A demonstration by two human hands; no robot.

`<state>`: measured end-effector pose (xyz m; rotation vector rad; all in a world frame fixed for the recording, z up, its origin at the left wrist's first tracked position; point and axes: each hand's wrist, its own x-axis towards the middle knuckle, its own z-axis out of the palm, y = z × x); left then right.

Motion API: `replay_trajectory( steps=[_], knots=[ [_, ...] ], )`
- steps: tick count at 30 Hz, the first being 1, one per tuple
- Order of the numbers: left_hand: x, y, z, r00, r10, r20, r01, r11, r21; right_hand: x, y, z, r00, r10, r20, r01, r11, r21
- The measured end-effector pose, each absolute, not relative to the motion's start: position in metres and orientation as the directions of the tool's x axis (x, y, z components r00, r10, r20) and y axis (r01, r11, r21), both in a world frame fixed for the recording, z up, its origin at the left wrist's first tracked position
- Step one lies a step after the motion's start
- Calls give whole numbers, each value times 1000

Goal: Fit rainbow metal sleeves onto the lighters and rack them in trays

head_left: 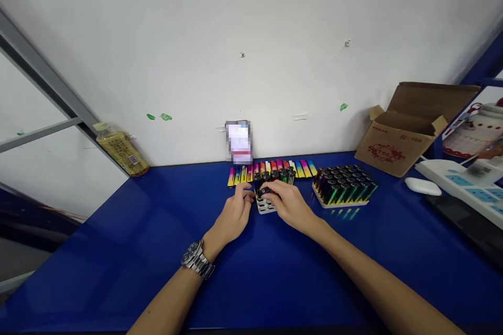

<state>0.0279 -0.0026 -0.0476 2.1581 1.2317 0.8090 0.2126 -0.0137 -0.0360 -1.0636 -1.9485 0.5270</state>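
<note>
Sitting far left against the wall, a yellow drink bottle (121, 149) leans tilted, well apart from the work, parked out of the way. The left hand (232, 218), watch (198, 259) on its wrist, rests on the blue bench (118, 251) at the left edge of a white tray (265, 206), fingers curled against it, seemingly steadying it so it doesn't slide (can't tell if they actually pinch anything). The tray sits mid-bench, partly filled with upright dark-capped lighters (275, 175). The right hand (288, 203) is over the tray's front, fingers closed on one black-topped lighter (265, 190), held upright as its slot would need. Behind the tray a row of rainbow lighters (302, 168) lies flat along the wall, within easy reach as stock. A blurred card (239, 142) stands behind that. Right of the hands, a full tray of lighters (344, 184) is set aside. Further right: open cardboard box (408, 128), white mouse (423, 186), power strip (459, 184).
</note>
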Motion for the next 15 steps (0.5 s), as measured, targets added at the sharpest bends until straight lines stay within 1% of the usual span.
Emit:
replay_trajectory(
  steps=[2, 7, 10, 12, 15],
  knots=[
    [28, -3, -48, 413, 876, 250, 571, -463, 678, 210, -12, -35, -304, 833, 462, 514, 552, -657],
    [29, -3, -48, 417, 868, 268, 586, -483, 650, 204, -10, -33, -295, 872, 391, 610, 487, -625],
    [29, -1, -49, 402, 861, 312, 609, -506, 611, 202, -12, -32, -275, 881, 385, 673, 462, -577],
    [28, 3, -50, 349, 857, 378, 660, -511, 550, 201, -14, -31, -247, 889, 385, 721, 434, -540],
    [22, 12, -51, 280, 836, 472, 783, -484, 391, 200, -16, -32, -207, 893, 400, 768, 402, -500]
  ],
)
